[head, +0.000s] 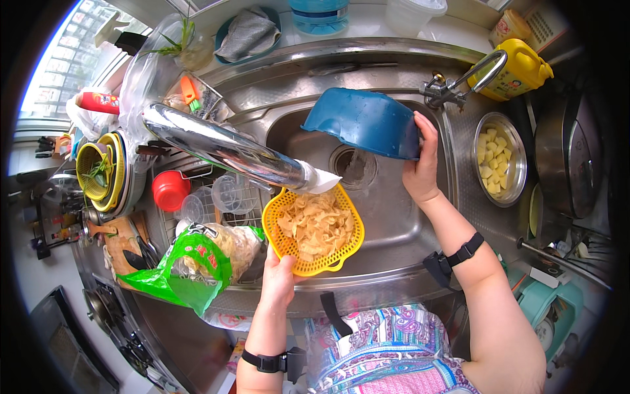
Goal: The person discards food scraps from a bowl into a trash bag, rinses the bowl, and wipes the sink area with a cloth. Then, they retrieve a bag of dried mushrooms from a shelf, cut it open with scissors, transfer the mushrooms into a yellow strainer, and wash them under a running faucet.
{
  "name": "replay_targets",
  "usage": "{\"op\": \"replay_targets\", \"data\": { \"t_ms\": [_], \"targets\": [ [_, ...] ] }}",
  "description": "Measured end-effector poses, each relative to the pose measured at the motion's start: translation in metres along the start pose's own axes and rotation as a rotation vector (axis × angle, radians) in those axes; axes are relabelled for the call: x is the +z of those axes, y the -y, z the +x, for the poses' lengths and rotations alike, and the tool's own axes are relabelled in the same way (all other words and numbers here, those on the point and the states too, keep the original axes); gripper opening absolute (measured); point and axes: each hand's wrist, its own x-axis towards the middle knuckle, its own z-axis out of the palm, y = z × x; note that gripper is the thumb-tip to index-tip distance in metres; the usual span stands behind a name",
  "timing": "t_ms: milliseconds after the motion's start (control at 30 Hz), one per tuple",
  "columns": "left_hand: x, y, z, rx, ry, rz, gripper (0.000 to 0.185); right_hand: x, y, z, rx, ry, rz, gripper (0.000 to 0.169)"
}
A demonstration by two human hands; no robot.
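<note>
My left hand (278,276) grips the near-left rim of a yellow plastic colander (352,248). Thin tan pieces of food (316,224), perhaps soaked dried slices, fill its middle. My right hand (424,162) holds a blue plastic basin (366,120) by its right end. The basin is tipped over above the stainless steel sink (393,212), its outer side facing me. Beneath it, water runs around the drain (352,165). The chrome faucet spout (231,147), with a white piece at its tip, reaches over the colander's far edge.
Left of the sink, an open green-and-clear plastic bag (206,261) lies by a wire rack with a red bowl (171,190). A steel bowl of cut potatoes (501,160) stands on the right. Behind it are a smaller chrome tap (443,91) and a yellow jug (517,69).
</note>
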Motion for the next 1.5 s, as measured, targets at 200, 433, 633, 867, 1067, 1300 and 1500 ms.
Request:
{"op": "replay_targets", "data": {
  "t_ms": [200, 433, 633, 867, 1067, 1300, 1500],
  "targets": [
    [0.008, -0.004, 0.004, 0.005, 0.028, 0.009, 0.060, -0.002, 0.012, -0.001, -0.123, -0.036, -0.102, 0.073],
    [0.028, 0.008, 0.059, 0.016, 0.037, 0.026, 0.048, 0.056, -0.029, -0.077, 1.170, 0.565, 0.131, 0.056],
    [0.041, 0.021, 0.107, -0.020, -0.037, 0.221, 0.039, 0.065, -0.045, -0.096, 1.638, 0.749, 0.617, 0.047],
    [0.037, 0.047, 0.128, 0.668, -0.247, 1.037, 0.033, 0.064, -0.041, -0.088, 1.502, 0.726, 0.497, 0.049],
    [0.021, 0.078, 0.165, 0.154, -0.214, 0.586, 0.043, 0.073, -0.061, -0.110, 1.028, 0.637, 0.207, 0.047],
    [0.018, 0.099, 0.204, -0.143, -0.030, 0.616, 0.032, 0.096, -0.035, -0.098, 0.332, 0.705, -0.057, 0.040],
    [0.063, 0.044, 0.168, -0.253, -0.103, 0.327, 0.029, 0.158, -0.018, -0.092, 0.338, 0.717, -0.291, 0.056]
  ]
}}
